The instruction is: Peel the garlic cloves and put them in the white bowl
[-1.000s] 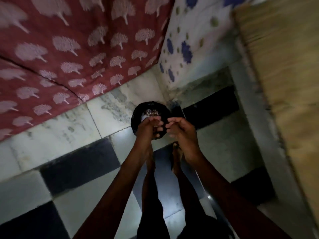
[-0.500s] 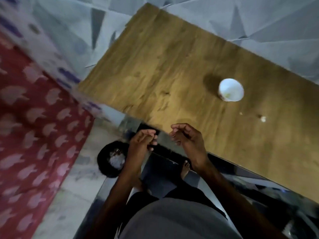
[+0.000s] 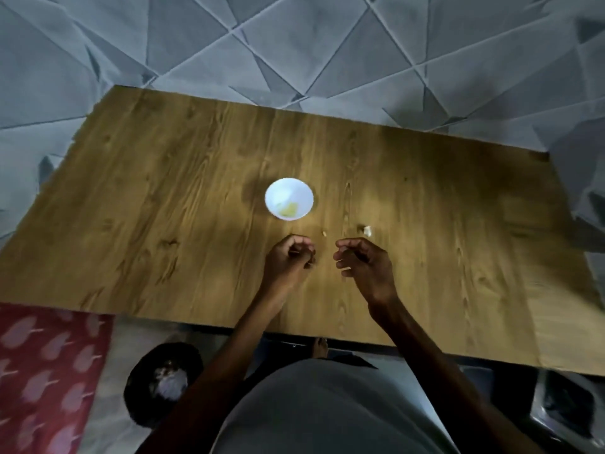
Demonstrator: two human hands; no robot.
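A white bowl [image 3: 289, 198] stands mid-table with a yellowish peeled piece inside. My left hand [image 3: 289, 260] hovers just in front of the bowl, its fingers curled tight round a small garlic clove that is almost hidden. To its right, my right hand [image 3: 363, 262] hangs loosely curled and holds nothing. An unpeeled garlic clove [image 3: 367, 229] lies on the wooden table [image 3: 163, 208] just beyond my right hand. A tiny scrap [image 3: 324, 233] lies between the two hands.
On the floor at lower left, beside a red patterned cloth [image 3: 42, 381], stands a black bin [image 3: 163, 381] with pale peels in it. A dark metal object [image 3: 566, 404] sits at lower right. Grey patterned covering lies beyond the table's far edge.
My view swung from the floor bin up to the table. Both hands moved from over the bin to above the table, in front of the bowl, and drew apart.
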